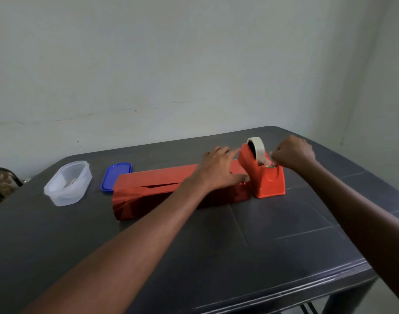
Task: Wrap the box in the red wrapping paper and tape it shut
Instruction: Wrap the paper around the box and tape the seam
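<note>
- Two hands reach out over a dark grey tabletop (262, 245) that stands against a pale wall.
- Left hand (219, 168) lies flat on the right end of the box (148, 189), its fingers (223, 152) straight and slightly spread, pressing the red wrapping paper (135, 207) down.
- Under and to the left of those fingers the long box lies on its side on the tabletop, already covered in the shiny red paper; the top seam gapes a little just left of the wrist, showing a dark slit.
- Right hand (293, 152) is curled, and its fingers pinch the loose end of the tape (267, 158) at the cutter of the dispenser.
- Directly beneath the right fingers sits the orange tape dispenser (264, 177), touching the right end of the box, with a whitish tape roll (257, 146) upright in its cradle between the two hands.
- Well to the left of the left fingers, beyond the far end of the box, a blue lid (114, 175) lies flat on the tabletop.
- Farther left still stands a clear plastic container (68, 183), open at the top; what is inside cannot be made out.
</note>
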Motion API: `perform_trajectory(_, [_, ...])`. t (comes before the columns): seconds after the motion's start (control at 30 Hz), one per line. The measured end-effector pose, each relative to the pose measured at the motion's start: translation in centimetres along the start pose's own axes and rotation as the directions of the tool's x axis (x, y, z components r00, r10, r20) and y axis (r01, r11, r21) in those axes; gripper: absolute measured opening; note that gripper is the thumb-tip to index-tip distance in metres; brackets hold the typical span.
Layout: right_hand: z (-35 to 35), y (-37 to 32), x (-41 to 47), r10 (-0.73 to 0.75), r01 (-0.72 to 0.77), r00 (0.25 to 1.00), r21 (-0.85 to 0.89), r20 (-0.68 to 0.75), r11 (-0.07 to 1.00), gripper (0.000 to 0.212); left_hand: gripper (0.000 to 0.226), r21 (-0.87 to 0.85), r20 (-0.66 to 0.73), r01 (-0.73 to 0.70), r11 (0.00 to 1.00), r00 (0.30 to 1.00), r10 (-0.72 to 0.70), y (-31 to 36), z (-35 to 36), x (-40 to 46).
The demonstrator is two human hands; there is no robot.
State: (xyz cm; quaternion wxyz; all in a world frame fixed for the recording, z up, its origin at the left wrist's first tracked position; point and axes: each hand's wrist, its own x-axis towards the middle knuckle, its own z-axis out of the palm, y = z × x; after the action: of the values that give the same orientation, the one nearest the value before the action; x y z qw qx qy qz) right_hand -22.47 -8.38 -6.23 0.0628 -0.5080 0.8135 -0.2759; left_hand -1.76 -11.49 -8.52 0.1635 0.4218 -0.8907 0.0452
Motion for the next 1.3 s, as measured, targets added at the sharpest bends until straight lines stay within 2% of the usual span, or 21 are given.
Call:
perform_trajectory(0.07, [0.0,0.3,0.7,0.047,-0.053,0.994,0.058,0.099,0.997,0.009,0.111,0.001,0.056,-0.013,1.000,0.998,0.012,1.3,0.5,1.8])
perform_trajectory(0.17, [0.0,0.6,1.3,0.119,-0.183,0.959,0.241,0.255,0.953,0.012,0.132,0.001,0.140,0.011,1.000,0.990,-0.011,2.5,1.1,4.0])
perform_trajectory(0.27, [-0.1,0.3,1.7,0.134,-0.231,0.944,0.316,0.300,0.920,0.013,0.142,0.047,0.193,0.016,0.999,0.981,-0.025,2.7,1.7,5.5])
perform_trajectory(0.37, [-0.1,0.0,2.2,0.147,-0.272,0.948,0.478,0.282,0.835,0.018,0.145,0.060,0.224,0.025,0.998,0.974,-0.038,2.5,1.8,6.1])
perform_trajectory(0.47, [0.2,-0.2,2.2,0.159,-0.252,0.964,0.547,0.212,0.798,0.026,0.146,0.056,0.226,0.022,0.998,0.974,-0.034,2.5,1.8,6.2])
perform_trajectory(0.57, [0.3,-0.1,0.7,0.192,-0.233,0.972,0.605,0.134,0.761,0.022,0.148,0.045,0.220,0.026,0.999,0.975,-0.036,2.3,1.9,5.8])
perform_trajectory(0.67, [0.1,0.6,-1.8,0.205,-0.186,0.977,0.688,0.055,0.702,0.009,0.146,0.050,0.209,0.012,0.999,0.978,-0.022,2.0,2.3,5.4])
perform_trajectory(0.87, [2.1,3.6,-5.8,0.228,-0.220,0.966,0.841,0.119,0.494,0.013,0.143,0.075,0.187,-0.026,0.997,0.982,0.011,2.2,2.4,5.2])
perform_trajectory(1.07, [4.5,4.8,-7.8,0.204,-0.194,0.972,0.885,0.115,0.423,0.017,0.137,0.110,0.197,-0.063,0.992,0.980,0.041,2.5,2.4,5.5])
perform_trajectory(1.17, [5.4,4.9,-7.6,0.225,-0.206,0.967,0.880,0.117,0.428,0.018,0.135,0.116,0.205,-0.059,0.992,0.978,0.034,2.7,2.5,5.5])
perform_trajectory(1.3, [6.2,4.7,-7.9,0.257,-0.214,0.959,0.900,0.120,0.378,0.017,0.135,0.106,0.209,-0.045,0.993,0.978,0.023,2.7,2.6,5.4])
